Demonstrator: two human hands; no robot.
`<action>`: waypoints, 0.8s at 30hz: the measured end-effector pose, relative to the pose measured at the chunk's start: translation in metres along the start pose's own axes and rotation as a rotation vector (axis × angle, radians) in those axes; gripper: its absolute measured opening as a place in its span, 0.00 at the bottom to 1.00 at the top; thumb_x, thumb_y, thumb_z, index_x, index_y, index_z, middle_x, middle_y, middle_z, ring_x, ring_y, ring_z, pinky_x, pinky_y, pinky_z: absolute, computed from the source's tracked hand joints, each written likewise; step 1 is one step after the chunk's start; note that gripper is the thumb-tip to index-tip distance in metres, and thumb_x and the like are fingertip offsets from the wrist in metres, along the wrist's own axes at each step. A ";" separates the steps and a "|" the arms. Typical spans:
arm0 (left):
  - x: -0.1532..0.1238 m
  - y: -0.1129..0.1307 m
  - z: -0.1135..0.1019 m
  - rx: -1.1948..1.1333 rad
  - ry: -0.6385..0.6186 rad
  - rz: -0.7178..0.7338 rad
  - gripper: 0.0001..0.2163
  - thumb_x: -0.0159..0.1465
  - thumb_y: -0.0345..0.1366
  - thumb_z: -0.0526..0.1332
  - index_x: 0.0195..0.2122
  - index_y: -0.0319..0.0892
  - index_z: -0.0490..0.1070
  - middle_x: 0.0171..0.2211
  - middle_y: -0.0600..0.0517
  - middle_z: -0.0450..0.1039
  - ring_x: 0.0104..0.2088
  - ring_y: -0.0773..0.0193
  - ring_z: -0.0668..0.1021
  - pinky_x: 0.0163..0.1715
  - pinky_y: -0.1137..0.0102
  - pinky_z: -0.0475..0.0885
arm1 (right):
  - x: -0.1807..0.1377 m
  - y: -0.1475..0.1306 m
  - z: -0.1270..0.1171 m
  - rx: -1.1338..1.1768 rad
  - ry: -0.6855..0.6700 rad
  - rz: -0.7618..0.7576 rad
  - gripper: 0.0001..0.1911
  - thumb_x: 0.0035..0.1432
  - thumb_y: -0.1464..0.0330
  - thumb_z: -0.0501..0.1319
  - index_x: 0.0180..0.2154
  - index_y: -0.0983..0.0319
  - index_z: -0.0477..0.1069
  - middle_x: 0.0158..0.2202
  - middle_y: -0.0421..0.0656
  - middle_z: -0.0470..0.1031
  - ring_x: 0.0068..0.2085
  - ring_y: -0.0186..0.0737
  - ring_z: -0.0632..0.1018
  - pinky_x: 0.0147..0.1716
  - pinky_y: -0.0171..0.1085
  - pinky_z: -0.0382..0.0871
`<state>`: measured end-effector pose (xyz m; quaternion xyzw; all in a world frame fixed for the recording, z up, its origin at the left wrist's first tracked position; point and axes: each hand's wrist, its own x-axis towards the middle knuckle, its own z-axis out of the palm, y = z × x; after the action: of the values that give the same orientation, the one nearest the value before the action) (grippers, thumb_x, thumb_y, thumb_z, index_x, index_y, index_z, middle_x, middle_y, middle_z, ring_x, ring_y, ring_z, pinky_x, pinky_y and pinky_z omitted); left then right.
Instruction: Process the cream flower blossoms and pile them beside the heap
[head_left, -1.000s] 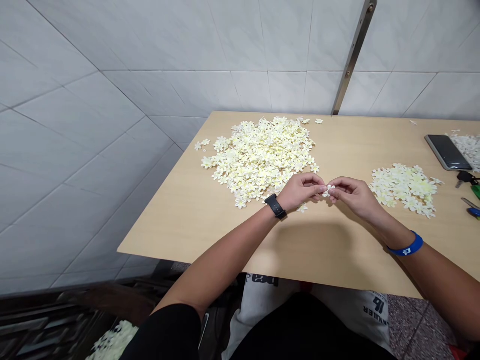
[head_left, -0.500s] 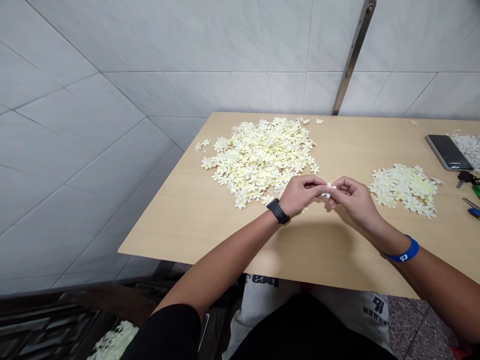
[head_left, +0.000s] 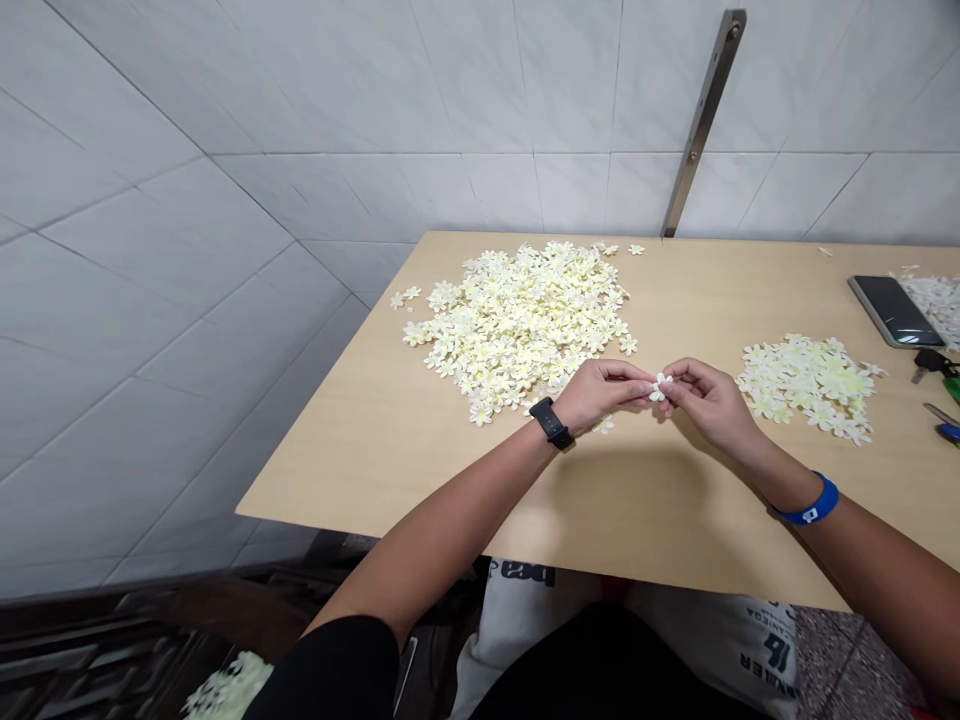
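Between my two hands is a small white artificial flower (head_left: pixel 660 388), held just above the table. My left hand (head_left: pixel 600 390), with a black watch at the wrist, pinches it from the left. On the other side my right hand (head_left: pixel 703 395), wearing a blue wristband, pinches it with thumb and forefinger. A large heap of cream-white flowers (head_left: pixel 525 320) lies beyond and left of my left hand. To the right of my right hand is a smaller heap of the same flowers (head_left: pixel 810 385). One loose flower (head_left: pixel 604 425) lies partly below my left hand.
A phone (head_left: pixel 896 310) lies at the right of the wooden table (head_left: pixel 360 440), near a pile of small white pieces (head_left: pixel 934 300). Keys (head_left: pixel 930 362) and a blue-handled tool (head_left: pixel 949 432) are by the right edge. A tiled wall with a metal bracket (head_left: pixel 701 130) stands behind.
Both hands stay nearly in place. The flower shows more fully between the fingertips now, with the left fingers drawn slightly back. The camera view has shifted slightly.
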<state>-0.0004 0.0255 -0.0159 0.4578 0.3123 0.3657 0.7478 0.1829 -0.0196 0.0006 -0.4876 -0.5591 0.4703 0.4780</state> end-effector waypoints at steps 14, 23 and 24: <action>-0.009 0.006 0.006 0.242 0.008 0.012 0.14 0.52 0.36 0.76 0.33 0.34 0.77 0.31 0.47 0.80 0.32 0.67 0.81 0.35 0.74 0.74 | -0.012 0.012 0.001 -0.172 -0.006 -0.136 0.10 0.64 0.59 0.65 0.36 0.59 0.74 0.25 0.41 0.78 0.27 0.38 0.80 0.29 0.37 0.76; -0.009 0.008 0.012 0.403 0.130 0.059 0.07 0.54 0.25 0.69 0.34 0.35 0.79 0.30 0.49 0.81 0.31 0.68 0.82 0.31 0.78 0.74 | -0.006 0.004 0.003 -0.015 0.017 -0.043 0.17 0.56 0.53 0.71 0.34 0.60 0.76 0.25 0.41 0.77 0.26 0.36 0.78 0.27 0.36 0.77; -0.009 0.008 0.012 0.390 0.131 0.055 0.07 0.54 0.24 0.68 0.35 0.34 0.79 0.29 0.49 0.81 0.31 0.68 0.82 0.32 0.78 0.74 | -0.005 0.003 0.002 -0.010 0.020 -0.028 0.19 0.55 0.52 0.72 0.35 0.60 0.76 0.25 0.41 0.77 0.26 0.36 0.78 0.27 0.36 0.77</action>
<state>0.0021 0.0152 -0.0031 0.5774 0.4123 0.3476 0.6130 0.1812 -0.0248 -0.0028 -0.4868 -0.5632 0.4559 0.4880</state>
